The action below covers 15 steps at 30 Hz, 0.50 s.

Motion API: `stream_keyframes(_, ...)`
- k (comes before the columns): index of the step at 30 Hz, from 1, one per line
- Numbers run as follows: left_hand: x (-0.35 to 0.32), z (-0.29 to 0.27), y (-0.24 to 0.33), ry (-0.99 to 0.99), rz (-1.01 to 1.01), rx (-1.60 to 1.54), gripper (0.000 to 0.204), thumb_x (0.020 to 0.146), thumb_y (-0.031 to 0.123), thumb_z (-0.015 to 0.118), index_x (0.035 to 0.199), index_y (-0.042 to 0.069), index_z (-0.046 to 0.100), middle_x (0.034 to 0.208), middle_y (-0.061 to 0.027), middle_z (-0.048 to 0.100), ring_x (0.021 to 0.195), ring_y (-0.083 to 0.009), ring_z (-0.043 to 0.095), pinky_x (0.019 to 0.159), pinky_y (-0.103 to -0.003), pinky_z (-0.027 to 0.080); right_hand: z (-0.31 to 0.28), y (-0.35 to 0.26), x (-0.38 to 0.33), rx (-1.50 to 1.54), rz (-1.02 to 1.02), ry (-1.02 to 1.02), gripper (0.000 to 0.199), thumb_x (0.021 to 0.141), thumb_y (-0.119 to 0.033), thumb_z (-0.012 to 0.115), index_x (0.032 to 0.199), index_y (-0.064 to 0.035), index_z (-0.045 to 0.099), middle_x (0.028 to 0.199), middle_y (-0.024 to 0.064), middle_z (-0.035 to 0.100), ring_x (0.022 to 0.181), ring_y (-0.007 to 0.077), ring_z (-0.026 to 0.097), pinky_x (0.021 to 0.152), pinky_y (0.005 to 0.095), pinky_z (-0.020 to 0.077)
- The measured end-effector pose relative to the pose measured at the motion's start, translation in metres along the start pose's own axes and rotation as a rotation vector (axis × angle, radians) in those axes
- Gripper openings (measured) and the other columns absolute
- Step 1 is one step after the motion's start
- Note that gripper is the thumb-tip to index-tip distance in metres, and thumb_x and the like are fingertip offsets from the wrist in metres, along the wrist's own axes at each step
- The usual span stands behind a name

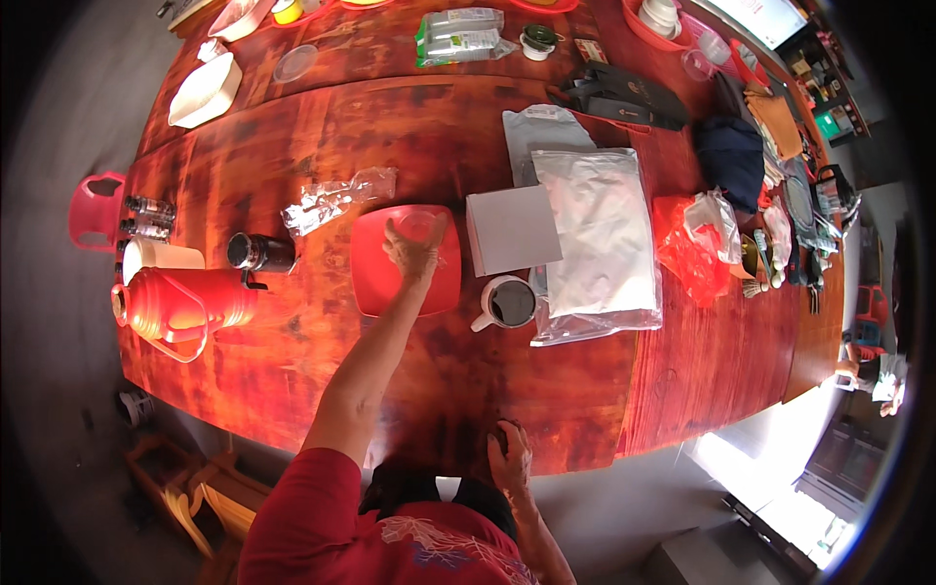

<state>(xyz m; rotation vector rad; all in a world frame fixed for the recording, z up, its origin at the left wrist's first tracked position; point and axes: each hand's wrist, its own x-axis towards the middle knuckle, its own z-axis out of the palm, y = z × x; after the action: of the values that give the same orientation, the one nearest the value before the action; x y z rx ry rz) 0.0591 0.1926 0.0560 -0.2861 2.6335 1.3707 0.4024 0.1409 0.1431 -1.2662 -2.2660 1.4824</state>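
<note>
My left hand (413,258) reaches over a red square tray (375,283). Its thumb and fingers are closed round a clear cup (417,226), which is hard to make out against the red. Near the table's front edge rests my right hand (510,458), fingers loosely apart and nothing seen in them. Right of the tray are a white box (512,232) and, just below it, a white mug (509,302) with a dark inside. A crumpled clear wrapper (336,198) lies beyond the tray's left side.
Left stand a red thermos jug (190,302), a dark jar (261,253) and a white container (164,257). A plastic-wrapped white packet (600,234) lies right of the box. Farther right are a red bag (687,249) and a dark cap (731,161); a cream basket (205,93) sits far left.
</note>
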Motion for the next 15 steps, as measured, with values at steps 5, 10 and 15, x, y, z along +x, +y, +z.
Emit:
stream_keyframes(5, -0.048, -0.028, -0.015, 0.001, 0.346, -0.131, 0.047, 0.087, 0.035, 0.059, 0.117, 0.002, 0.045, 0.112, -0.0186, 0.044, 0.098, -0.0299, 0.046, 0.083, -0.038, 0.04, -0.001, 0.015, -0.01, 0.034, -0.003, 0.05, 0.025, 0.079, -0.009, 0.06, 0.102, 0.0006, 0.057, 0.097, 0.0207, 0.057, 0.089, 0.0374, 0.057, 0.077, 0.0395, 0.046)
stream_keyframes(10, -0.121, -0.031, -0.073, -0.656, 0.185, -0.277, 0.023, 0.084, 0.016, 0.053, 0.101, -0.001, 0.052, 0.088, -0.0078, 0.052, 0.065, -0.014, 0.055, 0.06, -0.026, 0.046, -0.008, 0.018, -0.016, 0.055, 0.002, 0.047, 0.024, 0.08, -0.009, 0.06, 0.101, 0.0008, 0.057, 0.095, 0.0205, 0.057, 0.088, 0.0371, 0.057, 0.076, 0.0389, 0.0462)
stream_keyframes(15, -0.125, -0.024, -0.059, -0.944, -0.053, -0.158, 0.029, 0.079, 0.023, 0.057, 0.099, 0.003, 0.052, 0.079, -0.0034, 0.055, 0.066, -0.0102, 0.056, 0.053, -0.024, 0.043, -0.02, 0.031, -0.029, 0.057, 0.016, 0.061, 0.025, 0.08, -0.01, 0.061, 0.102, 0.0005, 0.057, 0.096, 0.0203, 0.058, 0.088, 0.0364, 0.058, 0.076, 0.0381, 0.0465)
